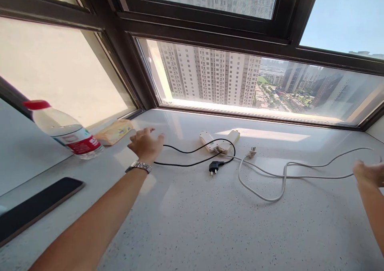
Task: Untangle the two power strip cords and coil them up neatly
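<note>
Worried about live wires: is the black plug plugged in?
Out: the black plug lies loose on the white sill, prongs bare, in no socket.

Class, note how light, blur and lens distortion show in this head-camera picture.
Head view: hard daylight through the window lays a bright patch on the countertop; both the left hand and the right hand look blurred; the wide lens bows the window frame and tilts the bottle.

Left arm stretched straight forward, forearm bare; left hand (146,144) palm down, fingers loosely spread, gripping nothing. Right forearm comes up along the right edge; right hand (369,173) partly cut off, grip unclear.
</note>
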A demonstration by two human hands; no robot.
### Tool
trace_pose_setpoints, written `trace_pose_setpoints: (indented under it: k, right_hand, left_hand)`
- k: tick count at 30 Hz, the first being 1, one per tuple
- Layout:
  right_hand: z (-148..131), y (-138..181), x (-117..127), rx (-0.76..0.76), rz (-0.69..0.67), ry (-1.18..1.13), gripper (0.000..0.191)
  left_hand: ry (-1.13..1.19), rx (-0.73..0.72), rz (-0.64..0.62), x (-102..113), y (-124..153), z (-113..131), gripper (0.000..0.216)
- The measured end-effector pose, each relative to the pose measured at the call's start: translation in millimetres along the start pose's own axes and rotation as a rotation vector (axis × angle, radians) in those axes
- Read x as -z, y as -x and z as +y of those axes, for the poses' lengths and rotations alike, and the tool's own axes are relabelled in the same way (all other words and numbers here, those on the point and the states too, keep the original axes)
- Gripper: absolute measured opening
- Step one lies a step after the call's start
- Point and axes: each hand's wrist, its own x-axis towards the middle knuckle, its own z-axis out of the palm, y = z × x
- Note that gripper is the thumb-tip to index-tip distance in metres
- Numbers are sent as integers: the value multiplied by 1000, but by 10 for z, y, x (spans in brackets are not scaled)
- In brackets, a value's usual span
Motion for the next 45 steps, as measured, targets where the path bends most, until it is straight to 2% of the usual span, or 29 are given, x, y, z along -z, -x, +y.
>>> trace_pose_setpoints:
  k: [1, 2, 4, 5, 7, 9, 11, 13, 16, 19, 21, 22, 24, 25, 26, 27, 29, 32, 34, 37, 39, 41, 42, 43, 45]
  right_hand:
    - [-171, 120, -61, -61, 39, 49, 67]
    - [-381, 279, -123, -35, 8, 66, 68]
    - [-881, 705, -254, 248, -304, -75, 59]
    - [-1144, 959, -325, 367, -497, -158, 52]
    - [-1625, 1478, -487, 548, -858, -243, 41]
    - [-1979, 1917, -670, 654, -981, -190, 39]
    - [-2172, 2197, -850, 640, -1002, -75, 36]
    - [-2227, 2313, -988, 602, -989, 5, 28]
    - [-2165, 2287, -1069, 566, -1005, 37, 24]
    - [-2067, 2182, -1029, 552, -1046, 22, 28]
    - [-2015, 2123, -977, 530, -1073, 7, 29]
    - [-1992, 2101, -951, 525, -1087, -3, 28]
    - [-1952, 2075, -905, 548, -1106, -15, 22]
    - [-1931, 2068, -886, 563, -1111, -7, 21]
    - [-1907, 2062, -870, 572, -1119, 6, 20]
    - [-1879, 2055, -856, 573, -1129, 16, 17]
    - [-1796, 2030, -832, 565, -1148, 12, 12]
    - [-1588, 1941, -788, 570, -1128, -79, 15]
    - [-1395, 1836, -740, 571, -1047, -181, 18]
    - [-1094, 1591, -614, 518, -765, -397, 27]
    - [-967, 1372, -478, 393, -507, -559, 31]
    - [-974, 1144, -294, 248, -275, -730, 31]
    - [-1040, 1045, -188, 206, -200, -819, 30]
    - [-1150, 969, -77, 197, -172, -907, 28]
    - [-1483, 910, 130, 281, -265, -1088, 23]
  left_hand:
    - [-38, -181, -4, -34, 128, 106, 29]
    - [-41, -343, -60, -72, 268, 212, 29]
    - [-38, -622, -474, -160, 545, 399, 35]
    - [-57, -670, -624, -206, 662, 472, 39]
    - [-82, -600, -795, -301, 819, 567, 37]
    - [-74, -469, -845, -395, 863, 603, 28]
    - [-34, -394, -851, -483, 812, 609, 24]
    - [0, -344, -785, -562, 702, 609, 31]
    - [8, -210, -611, -643, 547, 620, 45]
    - [-17, -119, -485, -643, 607, 649, 43]
    - [-19, -230, -428, -607, 819, 665, 41]
    - [-15, -395, -404, -589, 956, 668, 43]
    - [-11, -813, -452, -579, 1222, 656, 50]
    - [-31, -940, -457, -594, 1320, 642, 53]
    - [-61, -990, -448, -624, 1384, 626, 52]
    - [-96, -978, -426, -667, 1411, 608, 51]
    - [-138, -878, -389, -773, 1370, 574, 51]
    - [-114, -825, -420, -919, 1203, 549, 55]
    - [-116, -776, -432, -979, 1083, 553, 54]
    - [-177, -518, -418, -1022, 878, 581, 52]
    - [-206, -317, -402, -1018, 730, 622, 52]
    - [-225, -207, -369, -970, 637, 717, 51]
    - [-205, -206, -343, -921, 636, 799, 50]
    - [-164, -232, -334, -852, 676, 910, 48]
    - [125, -348, -346, -656, 880, 1217, 43]
